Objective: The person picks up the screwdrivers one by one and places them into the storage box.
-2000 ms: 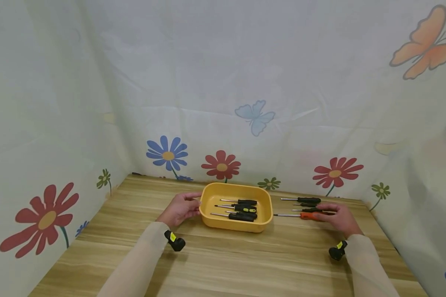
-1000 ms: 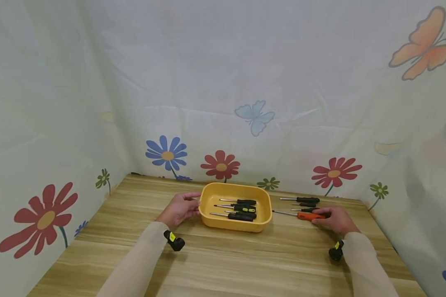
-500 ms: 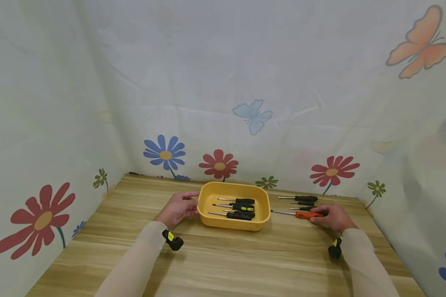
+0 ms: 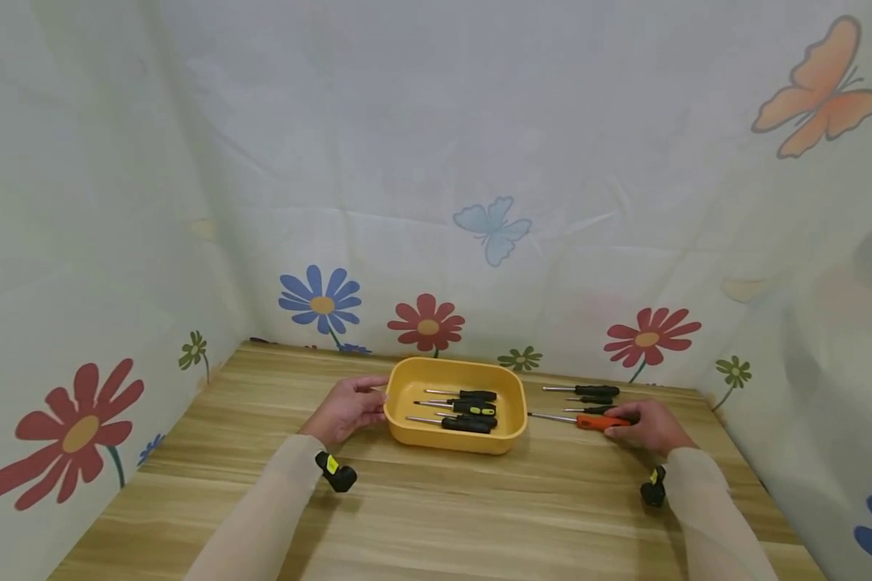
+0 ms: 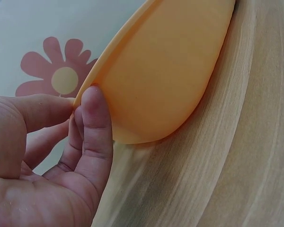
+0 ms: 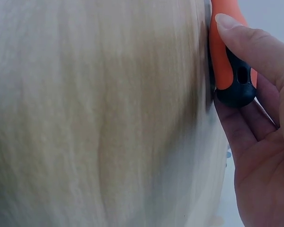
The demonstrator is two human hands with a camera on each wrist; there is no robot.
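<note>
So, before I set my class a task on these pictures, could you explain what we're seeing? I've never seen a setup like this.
There is no robot here: these are a person's bare hands. The wide picture comes from a camera worn on the head, looking forward and down. The two close-ups come from cameras worn on the wrists, one for each hand.

On the wood-grained table sits a yellow tray with several dark-handled screwdrivers in it. More black screwdrivers lie to its right.

The left hand has its fingers at the tray's rim. The right hand holds the orange-handled screwdriver by its handle, outside the tray.
</note>
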